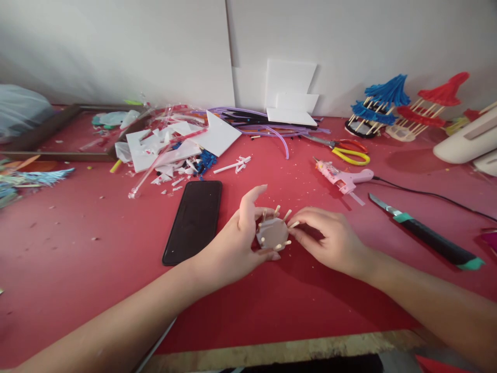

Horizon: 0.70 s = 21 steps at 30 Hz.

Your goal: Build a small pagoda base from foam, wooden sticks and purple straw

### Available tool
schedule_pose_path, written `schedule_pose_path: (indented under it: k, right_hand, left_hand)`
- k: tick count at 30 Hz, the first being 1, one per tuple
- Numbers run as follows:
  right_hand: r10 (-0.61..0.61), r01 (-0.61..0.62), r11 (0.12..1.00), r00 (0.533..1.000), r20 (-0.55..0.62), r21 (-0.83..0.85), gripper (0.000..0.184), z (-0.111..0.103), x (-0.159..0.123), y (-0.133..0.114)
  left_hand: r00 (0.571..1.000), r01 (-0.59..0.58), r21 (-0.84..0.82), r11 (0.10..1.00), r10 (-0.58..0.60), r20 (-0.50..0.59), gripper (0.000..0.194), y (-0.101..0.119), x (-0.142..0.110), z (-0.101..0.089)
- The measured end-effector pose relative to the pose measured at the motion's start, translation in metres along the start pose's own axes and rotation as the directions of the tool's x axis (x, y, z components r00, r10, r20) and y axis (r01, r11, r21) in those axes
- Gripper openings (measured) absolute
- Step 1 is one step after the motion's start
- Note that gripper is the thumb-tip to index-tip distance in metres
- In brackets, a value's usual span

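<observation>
– hands?
– left hand [235, 235] cups a round greyish disc [275, 233]; right hand [332, 235] pinches a slim pale wooden stick [295, 224] at its rim.
– how far along?
– other sticks [277, 210] already ring it, roofless, unlike the blue-roofed stick model [387, 92] behind; whether this one's fixed, i can't tell.

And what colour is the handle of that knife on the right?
The knife handle is black with green ends, seen best in the head view.
</observation>
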State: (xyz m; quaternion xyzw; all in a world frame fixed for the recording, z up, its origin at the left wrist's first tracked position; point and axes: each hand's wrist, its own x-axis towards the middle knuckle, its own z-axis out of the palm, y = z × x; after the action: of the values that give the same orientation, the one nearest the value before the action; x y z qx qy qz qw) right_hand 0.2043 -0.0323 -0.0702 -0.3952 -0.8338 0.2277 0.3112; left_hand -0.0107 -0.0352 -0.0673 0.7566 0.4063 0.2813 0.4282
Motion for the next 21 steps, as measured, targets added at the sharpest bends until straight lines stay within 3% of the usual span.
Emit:
schedule_pose_path:
  k: [9, 15, 21]
  right_hand:
    - [-0.018, 0.018, 1.0, 1.0, -0.016, 0.018, 0.009, 0.004, 0.0, 0.002]
    - [0.079, -0.078, 0.996, 0.996, -0.035, 0.037, 0.012, -0.004, -0.004, 0.002]
    - [-0.097, 0.09, 0.993, 0.99, 0.107, 0.073, 0.013, -0.01, -0.005, 0.001]
  left_hand:
    - [1.0, -0.017, 0.008, 1.0, 0.017, 0.002, 0.102, 0.0, 0.002, 0.0]
    - [0.996, -0.054, 0.131, 0.99, 0.062, -0.058, 0.102, -0.007, 0.0, 0.006]
    - [0.996, -0.025, 0.155, 0.988, 0.038, -0.075, 0.098, -0.011, -0.003, 0.01]
